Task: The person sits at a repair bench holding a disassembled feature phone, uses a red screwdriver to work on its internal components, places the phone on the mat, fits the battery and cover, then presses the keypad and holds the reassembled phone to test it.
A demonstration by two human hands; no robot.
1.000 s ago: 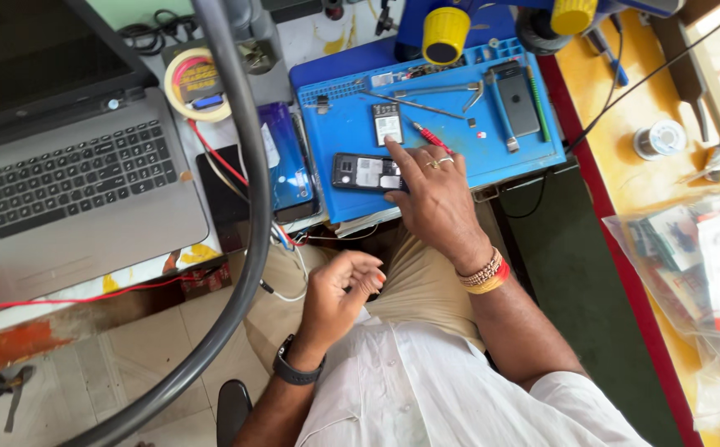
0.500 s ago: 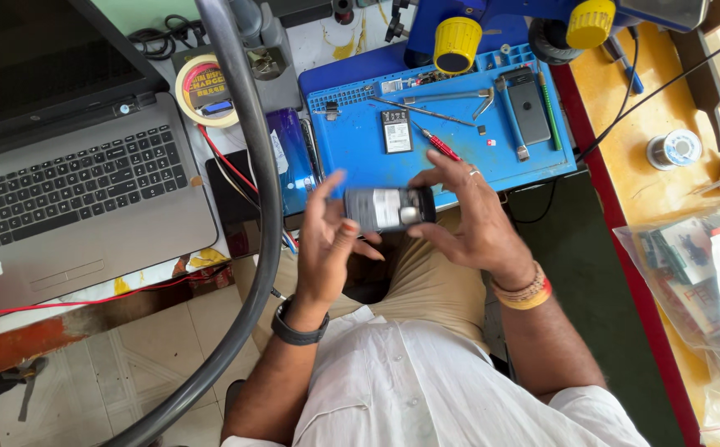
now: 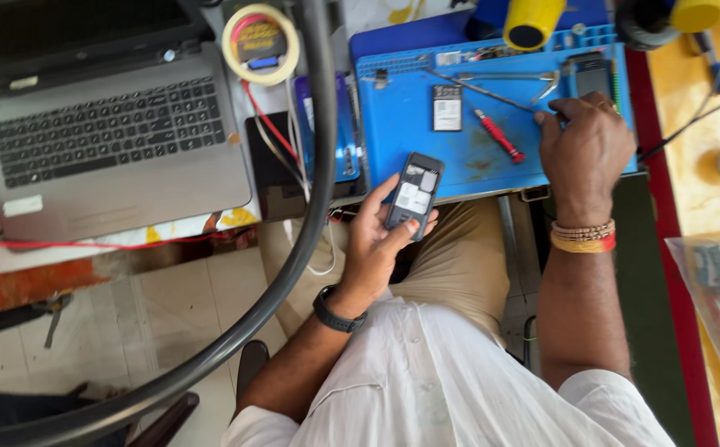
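Nearest, white shirt [image 3: 459, 389] and tan trousers [image 3: 451, 257], just below the mat [image 3: 409, 141]. Left hand [image 3: 376, 240], below the mat's lower edge, wrapped around a phone [image 3: 414, 194]: thumb along its left side, fingers curled behind and gripping the right side, back open and facing up. Phone's top edge overlapping the mat's lower edge. Right hand [image 3: 583, 145] resting on the mat's right part, fingers bent down and bunched together; possibly pinching something small, too hidden under the knuckles to tell. Just left of that hand, on the mat, a red screwdriver [image 3: 500, 136]. Further up the mat, a battery [image 3: 447, 108] and tweezers [image 3: 500, 83]. Left of the mat, a laptop [image 3: 111, 141], with a tape roll [image 3: 260, 41] above it.
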